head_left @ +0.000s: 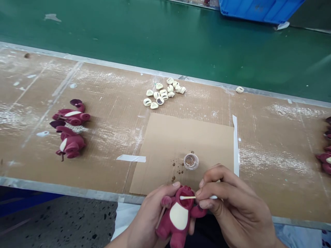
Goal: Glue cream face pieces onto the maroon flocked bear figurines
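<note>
My left hand (150, 213) is wrapped round a maroon toy bear figure (168, 225) with a cream belly, held upright near the table's front edge. The upper part of the figure has a hollow opening facing me. Between the thumb and fingers of my right hand (232, 203) is a cotton swab (190, 197). One cotton tip lies at the figure's opening; the other sticks out past my fingers. Just beyond the hands stands a small clear cup (191, 161) with a little liquid, and brown drops spot the cardboard beside it.
A taped cardboard sheet (165, 137) lies on the covered table. Several cream ring-like pieces (163, 93) are grouped behind it, with one (239, 89) apart. Maroon figures (72, 143) lie left, others (326, 160) at the right edge. Behind are a green surface (129, 41) and a blue bin (261, 10).
</note>
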`<state>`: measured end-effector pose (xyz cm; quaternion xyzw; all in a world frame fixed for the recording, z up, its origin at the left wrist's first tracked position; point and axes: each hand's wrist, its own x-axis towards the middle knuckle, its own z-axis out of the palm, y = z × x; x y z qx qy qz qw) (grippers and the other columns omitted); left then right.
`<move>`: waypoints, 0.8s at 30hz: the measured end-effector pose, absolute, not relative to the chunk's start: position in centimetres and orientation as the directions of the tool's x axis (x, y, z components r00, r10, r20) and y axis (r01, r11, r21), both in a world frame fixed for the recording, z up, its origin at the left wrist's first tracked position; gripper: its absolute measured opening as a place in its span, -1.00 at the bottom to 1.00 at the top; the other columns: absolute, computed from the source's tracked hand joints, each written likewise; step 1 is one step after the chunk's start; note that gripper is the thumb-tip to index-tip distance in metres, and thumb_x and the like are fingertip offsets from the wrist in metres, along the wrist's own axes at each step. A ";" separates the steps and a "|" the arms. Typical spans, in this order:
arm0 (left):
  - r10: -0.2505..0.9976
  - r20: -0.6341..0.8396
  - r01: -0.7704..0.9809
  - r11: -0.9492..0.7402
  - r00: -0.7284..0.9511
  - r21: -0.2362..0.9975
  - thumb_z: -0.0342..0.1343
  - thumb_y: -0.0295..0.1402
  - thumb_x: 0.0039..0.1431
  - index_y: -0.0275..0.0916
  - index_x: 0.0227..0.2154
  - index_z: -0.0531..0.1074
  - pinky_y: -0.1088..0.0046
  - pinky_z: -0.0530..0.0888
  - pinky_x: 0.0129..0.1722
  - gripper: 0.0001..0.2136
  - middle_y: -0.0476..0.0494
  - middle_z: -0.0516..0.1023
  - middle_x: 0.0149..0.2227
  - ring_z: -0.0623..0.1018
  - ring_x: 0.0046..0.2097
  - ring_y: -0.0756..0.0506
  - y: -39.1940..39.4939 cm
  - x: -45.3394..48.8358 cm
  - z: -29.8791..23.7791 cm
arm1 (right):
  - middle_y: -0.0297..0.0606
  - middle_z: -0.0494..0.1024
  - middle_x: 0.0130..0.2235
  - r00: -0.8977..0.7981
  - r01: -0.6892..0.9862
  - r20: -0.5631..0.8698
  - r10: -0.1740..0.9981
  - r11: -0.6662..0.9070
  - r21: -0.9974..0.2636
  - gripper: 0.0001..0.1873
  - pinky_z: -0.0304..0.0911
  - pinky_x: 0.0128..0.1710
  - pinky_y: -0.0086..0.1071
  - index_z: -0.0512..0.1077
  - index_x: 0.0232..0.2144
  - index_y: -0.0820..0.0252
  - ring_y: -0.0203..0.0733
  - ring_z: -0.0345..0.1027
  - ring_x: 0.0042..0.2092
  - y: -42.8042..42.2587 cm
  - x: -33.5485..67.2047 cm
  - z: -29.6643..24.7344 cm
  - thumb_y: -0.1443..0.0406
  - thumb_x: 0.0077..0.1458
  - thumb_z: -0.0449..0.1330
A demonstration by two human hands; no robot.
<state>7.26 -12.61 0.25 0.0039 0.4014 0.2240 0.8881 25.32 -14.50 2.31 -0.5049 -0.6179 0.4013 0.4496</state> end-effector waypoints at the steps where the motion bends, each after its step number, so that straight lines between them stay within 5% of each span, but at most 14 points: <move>1: 0.396 -0.709 -0.384 0.904 0.584 0.189 0.42 -0.04 0.03 -0.38 -0.50 0.67 0.65 0.40 -0.66 -0.59 -0.23 0.59 -0.59 0.52 -0.60 -0.01 -12.7 7.2 0.2 | -0.31 0.46 -0.24 -0.092 0.257 0.154 0.984 0.173 -0.951 -0.89 0.43 -0.31 -0.42 0.58 -0.17 0.09 -0.28 0.46 -0.22 -14.5 25.3 2.4 0.39 0.34 0.26; 19: 0.406 -0.711 -0.354 0.906 0.574 0.232 0.43 -0.02 0.04 -0.33 -0.48 0.66 0.60 0.42 -0.60 -0.60 -0.22 0.63 -0.55 0.53 -0.59 -0.03 -13.1 6.5 0.8 | -0.31 0.50 -0.29 -0.015 0.315 0.210 0.978 0.204 -0.927 -0.84 0.39 -0.35 -0.36 0.58 -0.19 0.12 -0.25 0.42 -0.28 -15.7 24.4 3.0 0.46 0.28 0.27; 24: 0.336 -0.753 -0.379 0.917 0.566 0.124 0.42 -0.13 0.09 -0.33 -0.42 0.66 0.62 0.46 -0.51 -0.70 -0.21 0.67 -0.48 0.58 -0.50 -0.02 -12.5 5.7 1.5 | -0.35 0.52 -0.25 0.106 0.437 0.249 0.963 0.179 -0.881 -0.86 0.41 -0.33 -0.47 0.57 -0.18 0.03 -0.31 0.46 -0.26 -14.4 25.4 3.0 0.39 0.30 0.29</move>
